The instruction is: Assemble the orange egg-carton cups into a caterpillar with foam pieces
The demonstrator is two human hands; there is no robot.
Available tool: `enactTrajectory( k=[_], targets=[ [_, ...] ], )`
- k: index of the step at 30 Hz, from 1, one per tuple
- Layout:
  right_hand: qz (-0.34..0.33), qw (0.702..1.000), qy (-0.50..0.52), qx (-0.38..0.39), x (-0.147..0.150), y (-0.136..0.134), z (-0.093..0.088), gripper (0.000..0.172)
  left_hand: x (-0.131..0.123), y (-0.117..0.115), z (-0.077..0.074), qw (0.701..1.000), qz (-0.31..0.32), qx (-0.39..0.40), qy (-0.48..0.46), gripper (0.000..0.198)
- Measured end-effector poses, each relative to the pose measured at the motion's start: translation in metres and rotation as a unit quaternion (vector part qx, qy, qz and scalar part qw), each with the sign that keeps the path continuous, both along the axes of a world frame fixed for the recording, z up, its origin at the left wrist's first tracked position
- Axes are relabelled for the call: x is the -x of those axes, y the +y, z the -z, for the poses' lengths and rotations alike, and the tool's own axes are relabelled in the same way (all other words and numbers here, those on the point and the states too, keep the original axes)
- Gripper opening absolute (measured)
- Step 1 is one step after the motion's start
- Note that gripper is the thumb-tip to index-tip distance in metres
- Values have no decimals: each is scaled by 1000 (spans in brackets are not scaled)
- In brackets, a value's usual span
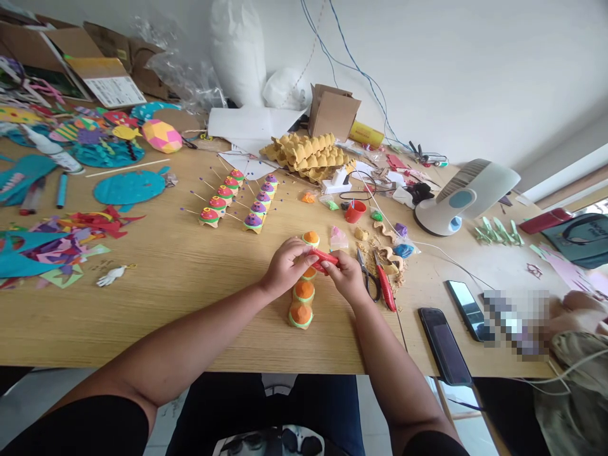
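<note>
Both hands are closed on a stretched piece of red modelling clay [323, 258], held above the table. My left hand [289, 265] pinches its left end, and my right hand [346, 273] grips the right end. Below them stands a strip of egg-carton cups [302, 313], painted orange with pale green rims. The hands partly hide the strip's middle. To the right of my right hand lie black-handled scissors [370, 278] and a red-handled cutting tool [386, 285]. A small bag of pink material [339, 238] and a red cup [355, 211] sit just beyond.
Two decorated egg-carton strips, one red and green [218, 204] and one purple [259, 208], bristle with sticks at centre left. Yellow egg trays [308, 155] stand behind. A white fan [456, 199], phones [444, 345] and a co-worker's hand [574, 313] are on the right.
</note>
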State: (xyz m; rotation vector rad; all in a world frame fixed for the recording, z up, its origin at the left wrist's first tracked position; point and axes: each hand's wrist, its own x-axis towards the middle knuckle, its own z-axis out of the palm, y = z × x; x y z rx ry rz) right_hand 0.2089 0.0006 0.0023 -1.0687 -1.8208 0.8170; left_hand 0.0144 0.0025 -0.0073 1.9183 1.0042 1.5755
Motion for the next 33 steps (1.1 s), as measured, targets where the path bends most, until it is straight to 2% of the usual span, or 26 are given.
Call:
enactTrajectory(
  k=[6,13,21,26,29,33],
  targets=[
    [6,999,-38,-37,-2,1,-3,41,0,1,2,1000,-7,10,-6,25],
    [38,999,-28,-27,-4,7,-1,35,2,3,6,997,-35,63,-36,25],
    [9,1000,-12,-24,-3,5,-3,33,4,5,4,999,-36,10,-24,20],
    [3,1000,12,-16,-4,5,-1,33,3,3,1,999,-29,4,-44,21],
    [-3,999,43,18,-5,7,3,32,2,2,0,998,-23,31,-55,23],
    [13,997,65,42,-6,8,3,33,2,1,1,989,-8,110,-101,30]
  ],
)
